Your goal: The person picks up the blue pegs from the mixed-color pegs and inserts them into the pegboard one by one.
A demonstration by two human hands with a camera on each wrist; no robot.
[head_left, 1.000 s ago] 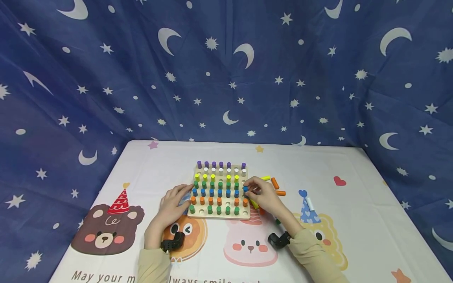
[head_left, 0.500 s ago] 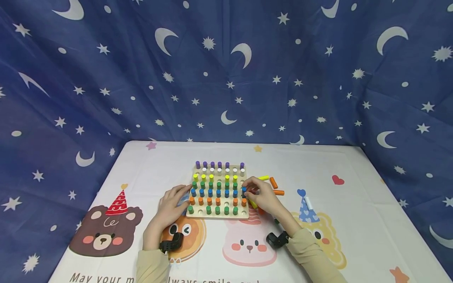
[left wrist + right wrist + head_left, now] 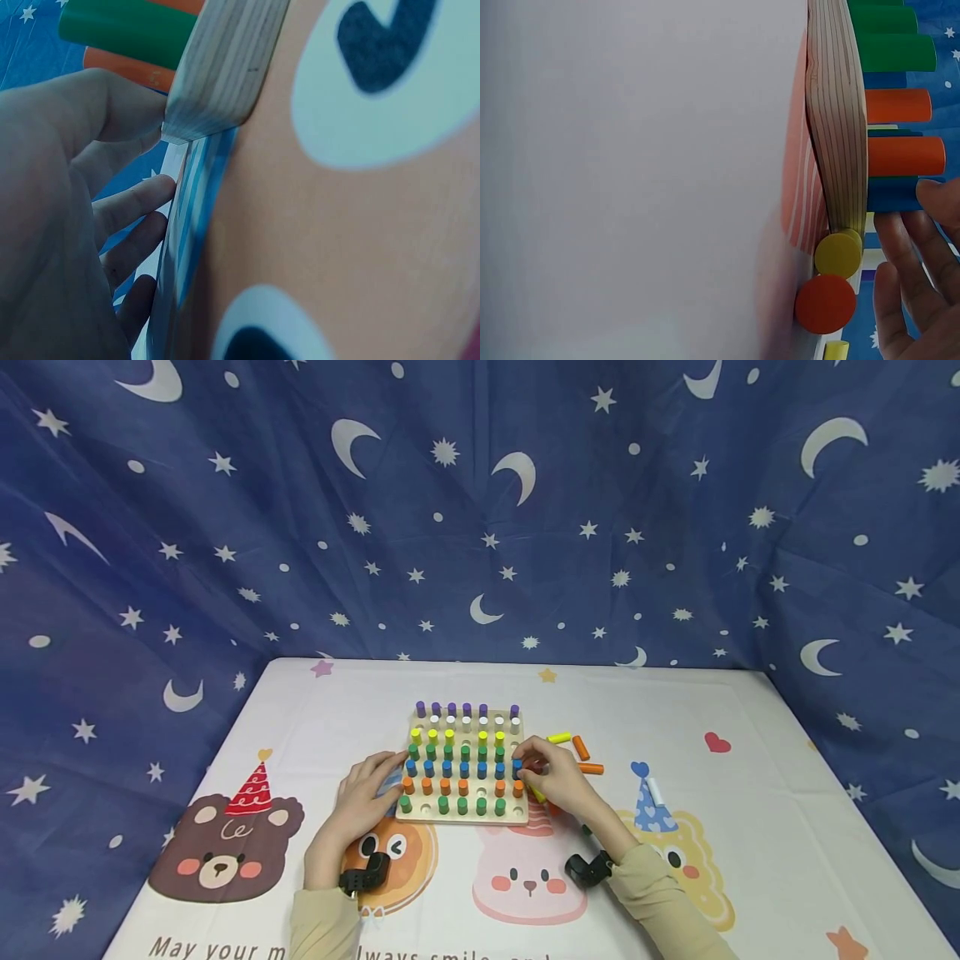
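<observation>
A wooden pegboard (image 3: 462,819) lies on the table, with rows of purple, white, yellow, green, blue and orange pegs standing in it and a few bare holes. At the right end of the blue row, my right hand (image 3: 558,774) pinches a blue peg (image 3: 892,195) between thumb and fingers; the peg stands upright in the board beside an orange peg (image 3: 907,156). My left hand (image 3: 363,802) touches the board's left edge with its thumb and index finger, the other fingers stretched along the side, as the left wrist view shows.
Right of the board lie loose pegs: a yellow peg (image 3: 558,737), orange pegs (image 3: 581,747), and others partly behind my right hand. A white peg (image 3: 656,792) lies farther right. A dark green peg (image 3: 587,830) shows beside my right wrist. A starry blue curtain (image 3: 480,527) hangs behind.
The blue peg in my right hand has sunk a little lower into the board, level with its row. My left hand has stayed at the board's left edge.
</observation>
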